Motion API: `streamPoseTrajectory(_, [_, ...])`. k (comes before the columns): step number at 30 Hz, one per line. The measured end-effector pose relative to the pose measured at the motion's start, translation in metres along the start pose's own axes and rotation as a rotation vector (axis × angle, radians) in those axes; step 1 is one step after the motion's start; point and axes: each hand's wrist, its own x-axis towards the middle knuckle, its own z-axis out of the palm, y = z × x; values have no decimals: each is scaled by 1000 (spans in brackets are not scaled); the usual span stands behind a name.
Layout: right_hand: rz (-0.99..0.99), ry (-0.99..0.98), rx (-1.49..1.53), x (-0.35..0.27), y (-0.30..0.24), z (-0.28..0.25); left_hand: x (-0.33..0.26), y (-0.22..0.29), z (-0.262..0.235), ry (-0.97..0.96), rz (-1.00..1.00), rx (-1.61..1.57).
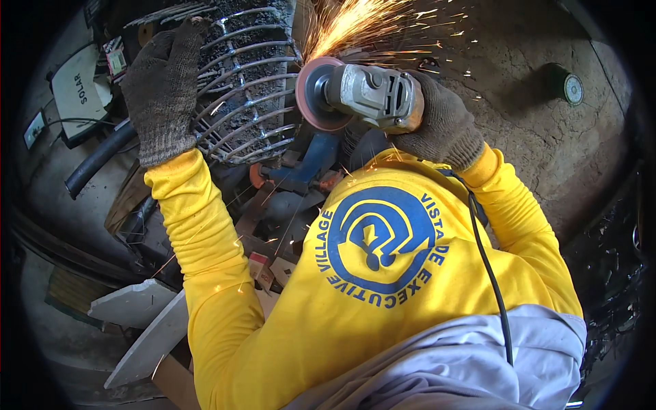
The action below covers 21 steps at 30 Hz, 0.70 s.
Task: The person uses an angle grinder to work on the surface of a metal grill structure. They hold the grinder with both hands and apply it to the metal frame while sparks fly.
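My right hand (pixel 444 123), in a dark knitted glove, is wrapped round the body of a grey angle grinder (pixel 376 96). The grinder's reddish disc (pixel 318 93) meets the right edge of a metal grille (pixel 256 85) made of curved, welded rods. Bright orange sparks (pixel 355 27) fly up and to the right from the contact. My left hand (pixel 162 92), gloved as well, grips the grille's left side, its fingertips near the far end partly hidden. Beneath the rods lies a dark, grit-covered metal surface (pixel 277 17).
A black cable (pixel 488 266) runs over my yellow sleeve side. Left are a dark pipe (pixel 101 158), a white box (pixel 78 92) and broken pale boards (pixel 147 338). A blue tool (pixel 318 160) lies below the grille. A green can (pixel 568 87) stands on the cracked floor at right.
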Motion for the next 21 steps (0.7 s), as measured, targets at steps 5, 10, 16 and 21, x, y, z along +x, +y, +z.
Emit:
streamPoseTrajectory(5, [-58,46,26,-1,-3,0,-6,2,-6,-19,-57,-49])
streamPoseTrajectory(10, [-55,44,-8,-2,-4,-6,-1,-1,1,7,34,-26])
streamPoseTrajectory(16, [13,19,-96,-1,-4,-17,-3,-3,-2,-22,65,36])
streamPoseTrajectory(21, [5,38,-32,-1,2,-26,-1,-3,-2,-44,84,47])
